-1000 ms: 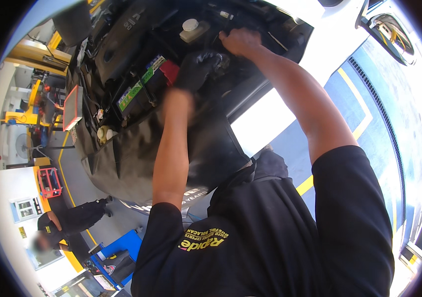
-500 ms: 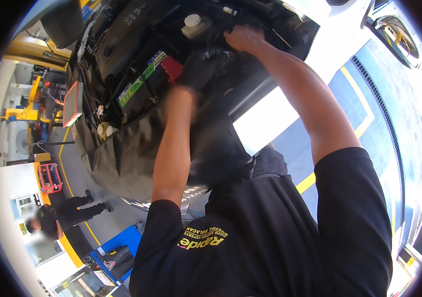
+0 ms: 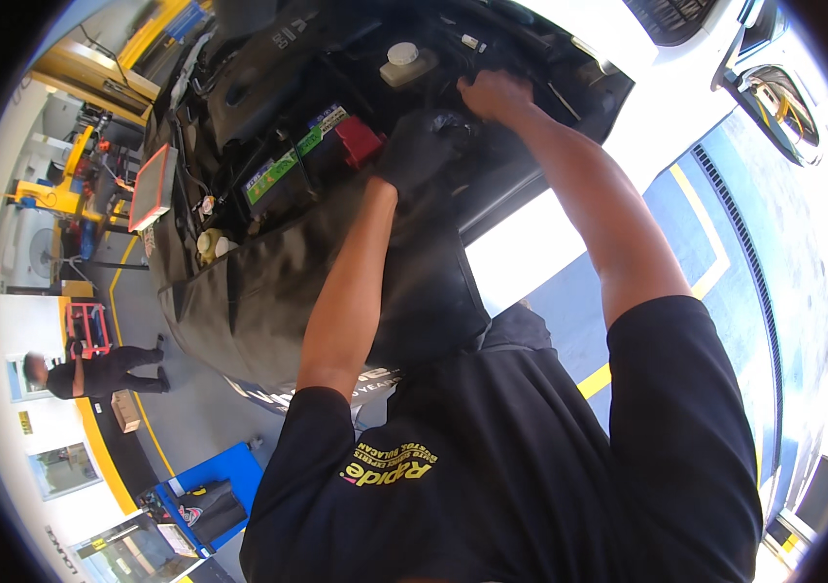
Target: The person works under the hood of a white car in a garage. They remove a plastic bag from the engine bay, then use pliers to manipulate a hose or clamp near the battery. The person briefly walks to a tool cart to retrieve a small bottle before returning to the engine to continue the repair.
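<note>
Both of my hands are inside a car's engine bay. My left hand (image 3: 419, 154), in a black glove, is beside the red terminal cover (image 3: 362, 142) of a battery with a green label (image 3: 285, 173). Its fingers fade into the dark bay, and a small shiny patch shows at their tips. My right hand (image 3: 498, 98) is bare and farther right, its fingers curled closed; what they grip, if anything, is hidden. Just left of it stands a pale reservoir with a white cap (image 3: 402, 53). A black fender cover (image 3: 327, 267) drapes over the car's edge under my left forearm.
An air filter with an orange rim (image 3: 154, 188) stands upright at the bay's left edge. Another person (image 3: 108, 372) is on the floor area at far left, near a red rack (image 3: 93, 325). A blue cart (image 3: 239, 471) stands at lower left. The white car body (image 3: 662, 107) borders the right.
The view has shifted, so the bay sits slightly lower and farther right. My left forearm, blurred before, is now sharp. The person at left has changed position.
</note>
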A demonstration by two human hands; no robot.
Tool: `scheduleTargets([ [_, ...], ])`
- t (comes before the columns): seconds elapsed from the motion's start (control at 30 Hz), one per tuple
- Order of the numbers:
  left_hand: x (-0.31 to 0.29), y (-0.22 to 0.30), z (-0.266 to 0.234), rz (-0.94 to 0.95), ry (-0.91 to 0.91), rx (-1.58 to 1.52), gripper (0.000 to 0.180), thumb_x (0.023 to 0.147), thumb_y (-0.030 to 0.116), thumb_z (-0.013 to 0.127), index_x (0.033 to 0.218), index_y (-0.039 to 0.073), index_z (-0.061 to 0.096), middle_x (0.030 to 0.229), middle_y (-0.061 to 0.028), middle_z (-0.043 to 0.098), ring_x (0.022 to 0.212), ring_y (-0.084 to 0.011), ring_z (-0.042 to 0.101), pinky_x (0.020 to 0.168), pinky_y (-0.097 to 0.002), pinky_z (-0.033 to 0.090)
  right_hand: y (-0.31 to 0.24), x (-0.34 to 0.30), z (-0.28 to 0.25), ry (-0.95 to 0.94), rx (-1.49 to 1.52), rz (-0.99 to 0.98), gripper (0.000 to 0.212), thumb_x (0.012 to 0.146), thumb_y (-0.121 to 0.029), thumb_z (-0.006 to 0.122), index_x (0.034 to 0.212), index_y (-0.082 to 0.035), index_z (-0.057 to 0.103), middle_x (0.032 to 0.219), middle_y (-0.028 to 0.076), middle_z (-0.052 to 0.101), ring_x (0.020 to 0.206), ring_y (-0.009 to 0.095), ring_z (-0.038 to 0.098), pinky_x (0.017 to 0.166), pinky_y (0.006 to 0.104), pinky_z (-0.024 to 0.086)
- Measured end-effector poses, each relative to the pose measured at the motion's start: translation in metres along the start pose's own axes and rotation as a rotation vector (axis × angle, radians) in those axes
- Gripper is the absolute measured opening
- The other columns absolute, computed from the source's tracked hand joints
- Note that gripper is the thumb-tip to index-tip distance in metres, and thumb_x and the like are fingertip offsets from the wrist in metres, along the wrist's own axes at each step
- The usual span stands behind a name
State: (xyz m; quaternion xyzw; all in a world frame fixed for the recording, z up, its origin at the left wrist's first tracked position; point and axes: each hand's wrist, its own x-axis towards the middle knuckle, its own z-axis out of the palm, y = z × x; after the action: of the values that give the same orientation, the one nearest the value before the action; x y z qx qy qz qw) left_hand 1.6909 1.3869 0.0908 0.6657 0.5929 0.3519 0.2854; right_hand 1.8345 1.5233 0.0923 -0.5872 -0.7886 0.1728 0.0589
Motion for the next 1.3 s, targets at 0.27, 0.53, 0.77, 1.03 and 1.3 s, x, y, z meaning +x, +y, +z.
scheduleTargets([
  [0.27,0.012,-0.011,-0.020,0.184,-0.063,0.178,0.032,0.091,0.033,0.069,0.102,0.005,0.078,0.097,-0.0202,0.075,0.089,-0.0345,0.074,0.082,-0.0442,0.057,-0.017,-0.005,0.002,-0.033,-0.013,0.005,0.074,0.101,-0.064,0.038,0.133,-0.004,0.068,0.137,0.022,0.065,0.130,0.039,0.060,0.109,0.0491,0.046],
  [0.53,-0.004,0.000,0.044,0.019,0.408,0.221,0.021,0.086,0.019,0.063,0.094,0.006,0.077,0.091,-0.0192,0.075,0.089,-0.0376,0.074,0.081,-0.0480,0.058,-0.012,0.011,0.010,0.025,-0.221,0.071,0.081,0.099,-0.065,0.033,0.137,0.000,0.063,0.147,0.026,0.056,0.140,0.042,0.051,0.116,0.0538,0.037],
  [0.77,-0.032,-0.001,0.054,-0.045,0.444,0.066,0.019,0.083,0.013,0.065,0.095,0.003,0.076,0.089,-0.0211,0.074,0.083,-0.0357,0.074,0.075,-0.0471,0.057,0.040,0.071,0.036,-0.024,-0.347,-0.135,0.081,0.102,-0.062,0.031,0.131,0.004,0.065,0.135,0.032,0.061,0.131,0.048,0.056,0.110,0.0551,0.042],
  [1.03,-0.046,-0.013,0.051,-0.089,0.292,-0.164,0.017,0.083,0.011,0.067,0.095,0.003,0.075,0.087,-0.0197,0.074,0.080,-0.0336,0.074,0.073,-0.0454,0.057,-0.003,0.031,0.029,0.007,-0.347,0.136,0.082,0.103,-0.064,0.032,0.116,0.008,0.070,0.123,0.036,0.065,0.122,0.050,0.060,0.103,0.0572,0.046],
  [1.3,-0.033,-0.019,0.034,-0.127,0.205,-0.341,0.015,0.083,0.009,0.070,0.096,0.002,0.074,0.085,-0.0183,0.073,0.077,-0.0315,0.074,0.072,-0.0438,0.057,0.015,0.036,0.030,-0.112,-0.374,0.129,0.083,0.103,-0.066,0.030,0.113,0.005,0.071,0.115,0.034,0.068,0.117,0.050,0.063,0.098,0.0570,0.047],
])
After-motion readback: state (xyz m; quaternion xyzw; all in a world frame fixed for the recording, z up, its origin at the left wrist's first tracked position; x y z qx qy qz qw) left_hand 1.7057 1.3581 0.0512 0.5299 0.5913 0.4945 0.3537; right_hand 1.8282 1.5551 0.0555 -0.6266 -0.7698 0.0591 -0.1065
